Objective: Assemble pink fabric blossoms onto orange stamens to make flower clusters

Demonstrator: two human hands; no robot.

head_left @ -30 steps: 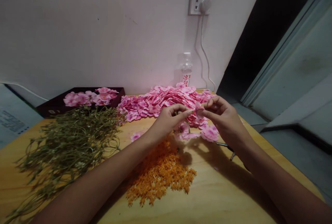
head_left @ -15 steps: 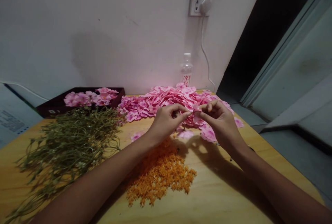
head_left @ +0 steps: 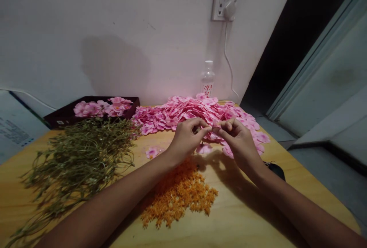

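My left hand [head_left: 187, 139] is closed in a pinch, with a thin, dark artificial flower stem partly showing below its fingers. Opposite it, my right hand [head_left: 239, 137] pinches a pink flower petal piece [head_left: 215, 124], mostly covered by the fingertips. The two hands' fingertips meet, so the exact contact between stem and petals is hidden. Behind them spreads a big heap of pink fabric petals [head_left: 186, 110]. Under my left wrist lies a pile of small orange flower centres [head_left: 183, 194]. A loose pink petal [head_left: 204, 148] rests on the table below the hands.
On the left lies a tangle of green stems [head_left: 86, 160]. Behind it, a dark box [head_left: 61, 116] holds finished-looking pink flowers [head_left: 103, 107]. A clear bottle [head_left: 208, 77] stands against the wall beside a white cable [head_left: 228, 58]. A black object [head_left: 276, 170] sits near my right forearm.
My right hand has moved left and slightly down, bringing the pink petal piece to my left fingertips. The view has shifted a little, and the black object shows more.
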